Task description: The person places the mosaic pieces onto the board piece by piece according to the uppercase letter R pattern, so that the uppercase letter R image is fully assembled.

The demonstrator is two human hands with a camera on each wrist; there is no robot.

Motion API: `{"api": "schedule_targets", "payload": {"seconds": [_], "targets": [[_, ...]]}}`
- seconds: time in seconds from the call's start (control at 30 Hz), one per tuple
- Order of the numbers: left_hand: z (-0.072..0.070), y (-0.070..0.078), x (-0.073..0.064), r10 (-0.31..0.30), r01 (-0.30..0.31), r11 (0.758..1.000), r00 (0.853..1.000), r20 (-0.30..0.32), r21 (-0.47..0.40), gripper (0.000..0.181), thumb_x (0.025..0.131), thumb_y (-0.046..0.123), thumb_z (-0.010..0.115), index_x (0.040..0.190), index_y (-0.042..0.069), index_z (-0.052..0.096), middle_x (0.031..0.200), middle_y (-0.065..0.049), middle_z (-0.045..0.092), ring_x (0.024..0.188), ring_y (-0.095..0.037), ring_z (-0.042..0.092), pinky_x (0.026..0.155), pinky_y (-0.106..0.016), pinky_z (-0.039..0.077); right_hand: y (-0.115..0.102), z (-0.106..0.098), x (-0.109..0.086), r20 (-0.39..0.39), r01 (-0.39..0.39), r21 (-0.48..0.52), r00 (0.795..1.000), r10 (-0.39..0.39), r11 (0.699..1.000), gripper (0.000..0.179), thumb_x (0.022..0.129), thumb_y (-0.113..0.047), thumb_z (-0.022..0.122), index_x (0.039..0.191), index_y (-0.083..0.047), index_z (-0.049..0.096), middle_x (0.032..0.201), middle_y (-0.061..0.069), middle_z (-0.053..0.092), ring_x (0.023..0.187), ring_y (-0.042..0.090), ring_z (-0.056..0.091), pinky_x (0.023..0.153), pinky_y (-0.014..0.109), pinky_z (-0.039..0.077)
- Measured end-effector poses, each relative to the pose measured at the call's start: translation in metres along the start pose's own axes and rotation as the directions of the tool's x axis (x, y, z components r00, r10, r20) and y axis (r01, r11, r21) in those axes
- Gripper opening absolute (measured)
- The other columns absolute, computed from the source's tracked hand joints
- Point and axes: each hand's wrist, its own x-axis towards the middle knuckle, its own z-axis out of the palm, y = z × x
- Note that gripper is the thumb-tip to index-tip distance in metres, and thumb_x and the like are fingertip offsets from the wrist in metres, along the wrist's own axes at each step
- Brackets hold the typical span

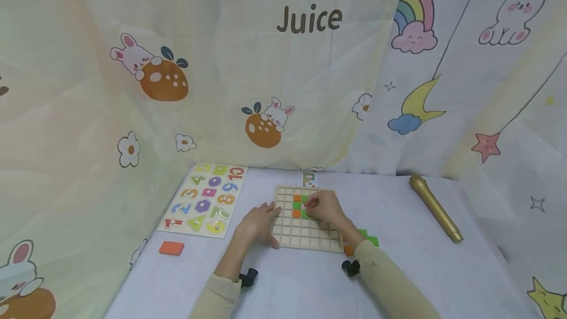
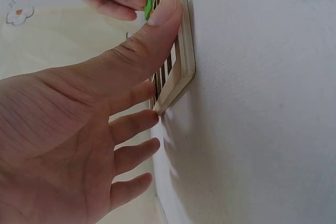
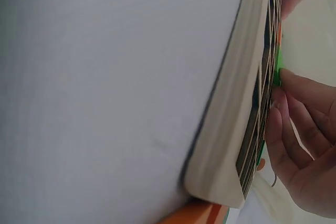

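A wooden grid board [image 1: 310,242] lies on the table with orange tiles [image 1: 296,213] and green tiles [image 1: 297,206] set in its upper middle cells. My left hand [image 1: 257,223] rests at the board's left side, fingers spread and fairly straight; in the left wrist view its thumb [image 2: 165,11] lies against the board's edge. Over the grid, my right hand [image 1: 327,206] pinches a small green tile [image 2: 148,4] between thumb and fingers. The right wrist view shows that green tile [image 3: 278,66] tilted at the board's surface; the fingers hide part of the cells.
Loose green tiles [image 1: 373,241] and orange tiles [image 1: 349,250] lie by the board's near right corner, partly under the right forearm. A number puzzle board [image 1: 204,201] and an orange block [image 1: 171,248] are on the left. A gold microphone [image 1: 436,208] lies at right.
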Motion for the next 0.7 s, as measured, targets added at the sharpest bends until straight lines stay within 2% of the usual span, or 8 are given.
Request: {"api": "schedule_targets", "payload": {"seconds": [0.37, 0.53, 0.7], "targets": [[0.0, 0.001, -0.001, -0.003, 0.003, 1.0, 1.0, 0.003, 0.012, 0.111, 0.062, 0.041, 0.099, 0.156, 0.011, 0.049, 0.167, -0.014, 0.036, 0.155, -0.037, 0.03, 0.127, -0.056, 0.026, -0.003, 0.0, -0.007, -0.01, -0.055, 0.013, 0.998, 0.055, 0.998, 0.021, 0.079, -0.007, 0.091, 0.097, -0.009, 0.08, 0.082, -0.004, 0.076, 0.074, 0.009, 0.07, 0.073, 0.032, 0.063], [0.001, 0.002, -0.002, -0.011, 0.011, 1.0, 1.0, 0.002, 0.011, 0.111, 0.062, 0.042, 0.099, 0.156, 0.011, 0.049, 0.167, -0.014, 0.037, 0.155, -0.037, 0.03, 0.127, -0.056, 0.025, -0.005, -0.005, -0.015, -0.002, -0.038, 0.014, 0.999, 0.038, 0.999, 0.021, 0.082, -0.005, 0.088, 0.101, -0.006, 0.079, 0.085, -0.002, 0.077, 0.077, 0.011, 0.071, 0.079, 0.036, 0.063], [0.0, 0.002, -0.001, -0.004, 0.004, 1.0, 1.0, -0.004, 0.016, 0.11, 0.064, 0.041, 0.099, 0.157, 0.011, 0.048, 0.167, -0.014, 0.036, 0.155, -0.037, 0.03, 0.127, -0.057, 0.026, -0.006, -0.016, -0.023, -0.027, -0.041, 0.019, 0.999, 0.042, 0.999, 0.02, 0.083, -0.006, 0.086, 0.102, -0.008, 0.079, 0.087, -0.002, 0.077, 0.079, 0.012, 0.071, 0.078, 0.038, 0.063]]}}
